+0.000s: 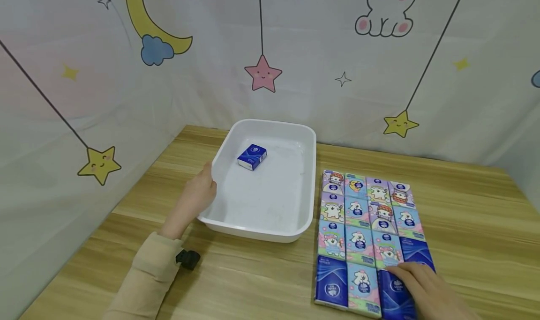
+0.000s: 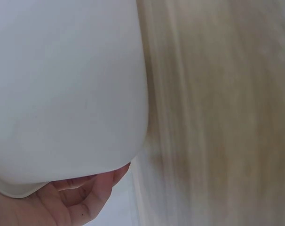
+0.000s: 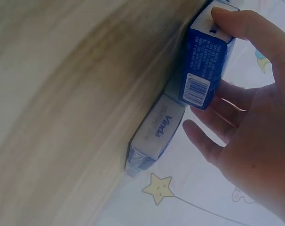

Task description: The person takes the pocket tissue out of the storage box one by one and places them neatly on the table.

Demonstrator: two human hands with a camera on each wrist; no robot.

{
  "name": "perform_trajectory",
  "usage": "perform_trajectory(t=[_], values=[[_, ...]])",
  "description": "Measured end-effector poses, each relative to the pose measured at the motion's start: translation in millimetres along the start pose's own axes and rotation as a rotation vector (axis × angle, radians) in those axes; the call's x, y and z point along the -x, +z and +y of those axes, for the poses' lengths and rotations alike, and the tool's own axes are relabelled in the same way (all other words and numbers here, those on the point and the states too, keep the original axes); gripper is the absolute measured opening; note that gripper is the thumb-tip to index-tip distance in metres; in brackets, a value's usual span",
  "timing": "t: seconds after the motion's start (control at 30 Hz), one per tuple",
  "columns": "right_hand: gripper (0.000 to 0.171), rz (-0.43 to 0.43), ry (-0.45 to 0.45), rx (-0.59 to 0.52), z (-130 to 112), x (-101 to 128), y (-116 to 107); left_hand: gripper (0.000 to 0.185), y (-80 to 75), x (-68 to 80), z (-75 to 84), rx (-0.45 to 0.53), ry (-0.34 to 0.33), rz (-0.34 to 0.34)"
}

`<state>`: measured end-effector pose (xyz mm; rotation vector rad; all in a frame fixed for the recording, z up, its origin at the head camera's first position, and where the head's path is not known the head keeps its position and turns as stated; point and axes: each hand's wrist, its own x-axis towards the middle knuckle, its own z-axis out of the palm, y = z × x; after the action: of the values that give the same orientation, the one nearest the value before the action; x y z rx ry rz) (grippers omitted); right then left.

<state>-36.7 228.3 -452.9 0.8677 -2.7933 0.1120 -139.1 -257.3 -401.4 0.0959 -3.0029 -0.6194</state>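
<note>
The right hand (image 1: 426, 287) has its thumb and fingers curled around a dark blue tissue pack (image 1: 396, 292) at the lower right of the head view, in the bottom row of the grid; in the right wrist view the thumb lies on one face of that pack (image 3: 202, 61) and the fingers reach under the other, with the barcode end towards the camera. The pack's long axis runs from the near table edge towards the far wall, like its neighbours. Below it in the right wrist view lies another pack (image 3: 156, 134), flat on the wood, its printed side showing.

The grid of packs (image 1: 367, 226) stands four columns wide and four rows deep at the lower right of centre in the head view, sixteen counting the held one: three dark blue, the rest pastel with cartoon animals.

To the left of the grid, at the frame's centre, sits one white tray (image 1: 270, 125), its long axis also running towards the wall. Inside it, towards the upper left, lies one more dark blue pack (image 1: 251, 157), turned slantwise.

The left hand (image 1: 198, 196) holds the tray's left rim, fingers curled under the edge (image 2: 81, 197). One small black clip-like object (image 1: 187, 259), which I cannot identify, lies by the beige sleeve (image 1: 143, 278) on the wooden table (image 1: 472, 217).
</note>
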Motion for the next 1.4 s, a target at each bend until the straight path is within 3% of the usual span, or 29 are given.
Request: perform_trajectory(t=[0.33, 0.63, 0.83, 1.4], values=[[0.099, 0.000, 0.010, 0.006, -5.5, 0.0, -2.0, 0.054, 0.1, 1.4, -0.2, 0.008, -0.012, -0.011], [0.100, -0.058, 0.051, 0.001, -10.7, -2.3, -4.7, 0.054, 0.9, 1.7, -1.1, 0.008, -0.014, -0.011], [0.100, -0.104, 0.052, -0.014, -8.6, -3.1, -3.4, 0.055, 0.9, 1.0, -1.5, -0.002, 0.000, -0.007], [0.099, -0.136, 0.014, -0.044, -8.8, -10.2, -12.4, 0.054, -0.4, 0.2, 1.0, -0.017, 0.006, -0.002]])
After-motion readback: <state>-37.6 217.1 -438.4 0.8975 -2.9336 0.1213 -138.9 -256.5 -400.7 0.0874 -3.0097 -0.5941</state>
